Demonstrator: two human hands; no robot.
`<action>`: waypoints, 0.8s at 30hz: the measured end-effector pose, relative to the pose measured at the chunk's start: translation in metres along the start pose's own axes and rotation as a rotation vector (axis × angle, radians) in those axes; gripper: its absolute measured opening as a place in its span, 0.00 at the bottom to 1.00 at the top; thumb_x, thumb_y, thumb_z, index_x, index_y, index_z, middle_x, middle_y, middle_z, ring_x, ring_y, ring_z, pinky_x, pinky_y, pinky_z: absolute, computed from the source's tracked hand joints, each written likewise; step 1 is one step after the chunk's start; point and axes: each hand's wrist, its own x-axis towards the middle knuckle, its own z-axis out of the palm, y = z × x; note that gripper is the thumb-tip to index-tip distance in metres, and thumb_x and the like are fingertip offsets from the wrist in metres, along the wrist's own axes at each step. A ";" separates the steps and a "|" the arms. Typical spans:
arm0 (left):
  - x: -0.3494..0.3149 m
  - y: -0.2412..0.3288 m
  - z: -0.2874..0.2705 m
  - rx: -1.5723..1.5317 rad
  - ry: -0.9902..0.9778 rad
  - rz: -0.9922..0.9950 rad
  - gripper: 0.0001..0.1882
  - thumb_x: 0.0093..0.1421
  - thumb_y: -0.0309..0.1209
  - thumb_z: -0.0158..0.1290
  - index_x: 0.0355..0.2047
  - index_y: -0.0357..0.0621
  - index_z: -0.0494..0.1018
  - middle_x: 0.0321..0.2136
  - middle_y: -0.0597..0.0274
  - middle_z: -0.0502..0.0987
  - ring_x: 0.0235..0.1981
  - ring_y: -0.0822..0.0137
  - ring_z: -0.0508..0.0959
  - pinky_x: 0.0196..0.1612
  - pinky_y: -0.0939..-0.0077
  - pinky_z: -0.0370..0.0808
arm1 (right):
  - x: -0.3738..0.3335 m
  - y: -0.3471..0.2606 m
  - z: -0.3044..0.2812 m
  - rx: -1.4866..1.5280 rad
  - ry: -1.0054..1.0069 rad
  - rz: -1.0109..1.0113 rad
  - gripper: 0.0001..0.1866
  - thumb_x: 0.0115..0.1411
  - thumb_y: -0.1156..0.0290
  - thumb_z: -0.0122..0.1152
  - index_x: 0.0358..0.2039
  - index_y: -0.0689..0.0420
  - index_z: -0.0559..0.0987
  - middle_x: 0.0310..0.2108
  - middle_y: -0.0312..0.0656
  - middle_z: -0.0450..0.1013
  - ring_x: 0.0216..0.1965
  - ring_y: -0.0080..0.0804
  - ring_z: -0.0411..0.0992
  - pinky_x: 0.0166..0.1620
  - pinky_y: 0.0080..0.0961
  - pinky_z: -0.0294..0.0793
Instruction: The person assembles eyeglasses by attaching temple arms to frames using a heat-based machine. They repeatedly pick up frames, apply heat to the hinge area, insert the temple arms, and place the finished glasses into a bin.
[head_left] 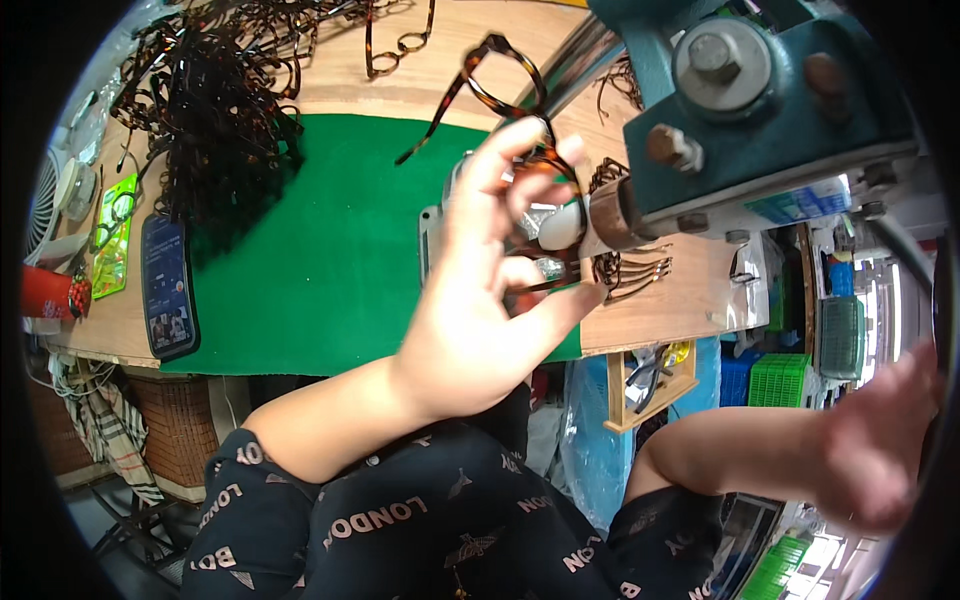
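glasses [543,97] in mottled brown were held up over the table [360,92], just beside the brown tip [607,215] of the dark green machine [760,150]; contact could not be made out. the left hand [470,310], much the nearer one, gripped them between thumb and fingers from the near side. one lens ring stuck out toward the table's far edge, and their long axis ran from there toward the near edge, slanting right. the tip lay rightward of that hand. the right hand [880,445], blurred, was beyond the table's right edge; whether it grasped anything, i could not tell. similar glasses in a pile [225,110] covered the far left corner.
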 end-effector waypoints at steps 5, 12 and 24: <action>-0.024 0.026 -0.037 -0.008 0.061 0.034 0.40 0.49 0.26 0.47 0.62 0.43 0.44 0.57 0.45 0.60 0.37 0.70 0.70 0.34 0.86 0.64 | -0.155 0.043 0.028 -0.092 -0.448 0.935 0.06 0.50 0.82 0.57 0.30 0.60 0.76 0.29 0.35 0.71 0.34 0.23 0.70 0.39 0.20 0.69; -0.041 0.031 -0.046 0.033 0.130 -0.080 0.38 0.49 0.22 0.46 0.61 0.39 0.44 0.52 0.41 0.64 0.26 0.70 0.72 0.32 0.82 0.71 | -0.255 0.032 0.044 -0.127 -0.662 1.011 0.05 0.49 0.79 0.61 0.27 0.61 0.74 0.26 0.42 0.70 0.28 0.32 0.70 0.33 0.24 0.69; -0.046 0.037 -0.046 -0.365 -0.161 -0.301 0.15 0.50 0.20 0.52 0.35 0.44 0.59 0.28 0.54 0.67 0.28 0.55 0.73 0.30 0.65 0.75 | -0.242 0.043 0.046 -0.178 -0.886 0.697 0.05 0.48 0.80 0.59 0.25 0.60 0.72 0.25 0.44 0.68 0.29 0.42 0.67 0.35 0.31 0.66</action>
